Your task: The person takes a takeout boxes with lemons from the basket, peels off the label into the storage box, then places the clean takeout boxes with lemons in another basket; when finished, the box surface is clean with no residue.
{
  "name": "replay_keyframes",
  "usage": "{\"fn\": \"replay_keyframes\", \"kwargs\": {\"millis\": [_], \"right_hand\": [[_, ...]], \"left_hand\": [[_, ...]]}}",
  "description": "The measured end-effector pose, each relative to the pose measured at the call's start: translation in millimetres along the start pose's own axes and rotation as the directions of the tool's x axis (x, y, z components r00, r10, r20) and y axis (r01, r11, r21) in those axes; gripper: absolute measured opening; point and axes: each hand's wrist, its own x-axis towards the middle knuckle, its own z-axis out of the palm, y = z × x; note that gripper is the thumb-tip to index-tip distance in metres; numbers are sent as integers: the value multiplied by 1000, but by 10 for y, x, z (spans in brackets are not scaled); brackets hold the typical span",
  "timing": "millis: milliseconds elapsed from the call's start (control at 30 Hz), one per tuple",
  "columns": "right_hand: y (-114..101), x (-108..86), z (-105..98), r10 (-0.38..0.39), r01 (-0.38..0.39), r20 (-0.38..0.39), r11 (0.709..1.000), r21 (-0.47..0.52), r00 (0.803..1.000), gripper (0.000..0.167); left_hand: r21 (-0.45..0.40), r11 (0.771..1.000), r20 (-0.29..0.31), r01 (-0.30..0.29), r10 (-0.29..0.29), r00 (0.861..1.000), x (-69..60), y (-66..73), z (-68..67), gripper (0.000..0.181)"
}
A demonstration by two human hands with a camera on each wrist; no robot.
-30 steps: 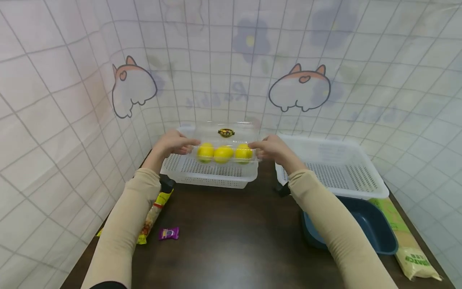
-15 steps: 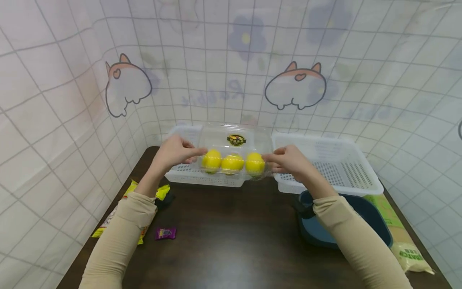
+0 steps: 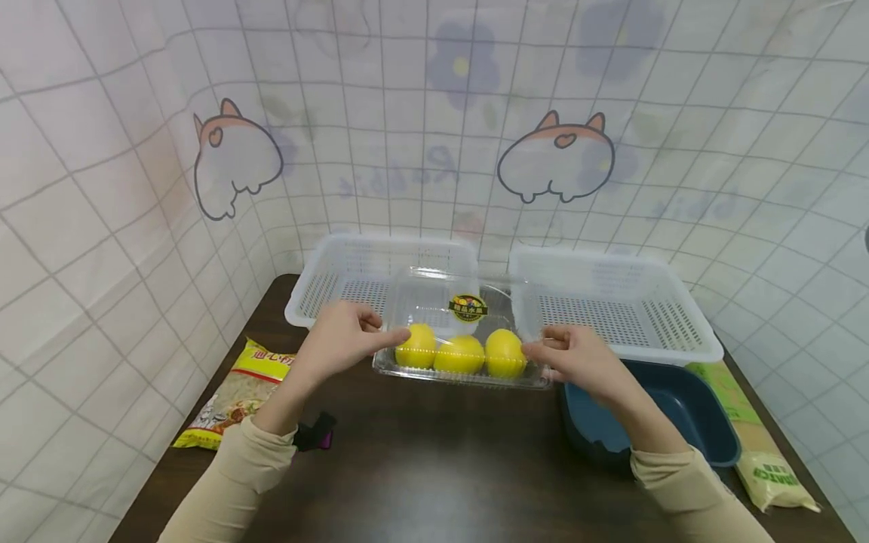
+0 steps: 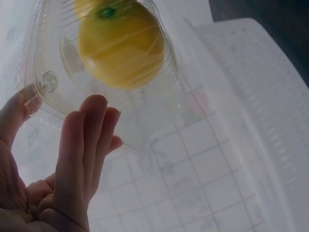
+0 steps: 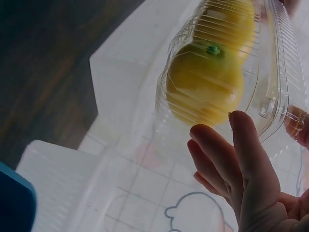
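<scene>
A clear plastic clamshell box (image 3: 421, 298) with a dark round label hangs above the dark table, tilted toward me. Three yellow lemons (image 3: 459, 354) lie in a row along its near side. My left hand (image 3: 342, 341) pinches the left end, thumb on the near corner and fingers at the side. At the opposite end, my right hand (image 3: 582, 360) pinches the box between thumb and fingers. In the left wrist view, one lemon (image 4: 123, 46) shows through the plastic above the fingertips. The right wrist view shows a lemon (image 5: 205, 84) at the other end.
Behind the box stands a white perforated basket (image 3: 326, 283); a second white basket (image 3: 686, 317) is to its right. A dark blue basin (image 3: 706, 422) and a green-and-tan bag (image 3: 767, 467) lie right. Left is a yellow food bag (image 3: 234, 392); a purple packet (image 3: 327, 440) is mostly hidden.
Both hands have brought the lemon box toward me and slightly right, away from above the left basket. The left basket and the yellow bag show more now.
</scene>
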Motion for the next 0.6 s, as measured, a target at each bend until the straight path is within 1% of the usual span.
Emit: {"fn": "replay_keyframes", "kwargs": {"millis": [100, 200, 300, 367, 467, 600], "right_hand": [[84, -136, 71, 17, -17, 10, 1000, 9, 1000, 83], [154, -253, 142, 39, -40, 24, 999, 28, 999, 84], [206, -339, 208, 66, -67, 26, 997, 36, 998, 84], [236, -379, 249, 81, -81, 21, 996, 33, 997, 85], [283, -429, 303, 110, -110, 12, 992, 61, 994, 83], [385, -498, 364, 115, -116, 21, 991, 60, 993, 81]], "left_hand": [[-11, 999, 12, 42, -42, 999, -143, 2, 101, 45], [-19, 997, 19, 71, -71, 997, -271, -2, 181, 47], [-10, 996, 3, 87, -87, 996, -383, -6, 245, 49], [-4, 995, 0, 103, -103, 995, -445, -9, 286, 51], [-25, 993, -1, 117, -117, 993, -522, -27, 368, 51], [-40, 991, 7, 130, -130, 992, -623, -77, 518, 49]]}}
